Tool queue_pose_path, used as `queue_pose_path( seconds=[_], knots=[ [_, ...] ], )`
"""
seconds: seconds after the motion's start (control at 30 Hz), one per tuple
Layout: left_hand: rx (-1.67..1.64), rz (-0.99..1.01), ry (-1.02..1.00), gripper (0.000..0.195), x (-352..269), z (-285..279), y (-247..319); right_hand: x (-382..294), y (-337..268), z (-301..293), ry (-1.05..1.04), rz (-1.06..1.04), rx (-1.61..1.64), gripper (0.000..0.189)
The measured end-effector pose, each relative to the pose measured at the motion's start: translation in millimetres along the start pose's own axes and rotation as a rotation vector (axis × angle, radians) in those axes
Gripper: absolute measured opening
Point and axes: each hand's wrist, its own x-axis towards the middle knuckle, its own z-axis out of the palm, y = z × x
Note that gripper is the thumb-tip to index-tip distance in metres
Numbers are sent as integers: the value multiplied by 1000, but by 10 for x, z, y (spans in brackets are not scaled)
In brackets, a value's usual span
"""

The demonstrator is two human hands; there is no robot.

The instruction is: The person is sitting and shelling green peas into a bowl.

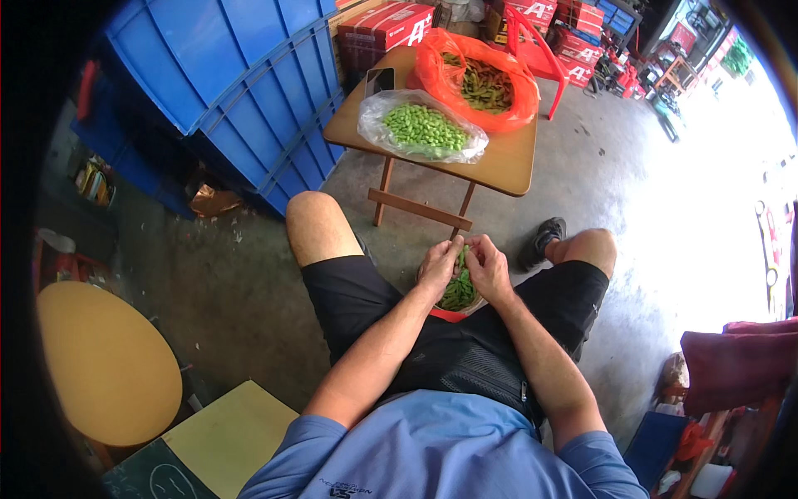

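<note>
My left hand [439, 265] and my right hand [489, 267] meet between my knees, with a green bean pod [463, 256] pinched in their fingers. Fingertips hide part of the pod. Right below sits a container with a red edge [450, 315], holding green pods or empty hulls [458, 294]; which of these I cannot tell. On the wooden folding table [508, 178] ahead lies a clear plastic bag [374, 118] with shelled green beans [427, 128] on it. Behind it, a red plastic bag [523, 115] gapes around many unshelled pods [486, 87].
A dark-screened device, perhaps a phone [380, 81], leans at the table's left edge. Large blue plastic crates [249, 81] rise on the left. A red plastic chair [542, 59] and red cartons [386, 28] stand behind the table. A round stool seat [109, 362] is lower left.
</note>
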Motion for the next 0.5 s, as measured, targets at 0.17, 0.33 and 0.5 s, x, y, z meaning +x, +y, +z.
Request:
queue_pose_path(
  seconds=[0.17, 0.33, 0.5],
  knots=[
    [6, -1, -11, 34, -33, 2, 15, 17, 31, 22, 62, 15, 13, 13],
    [69, 10, 28, 33, -14, 51, -22, 314, 84, -56, 182, 23, 85, 13],
    [316, 111, -3, 30, 54, -4, -203, 1070, -388, -214, 172, -60, 71, 20]
  ],
)
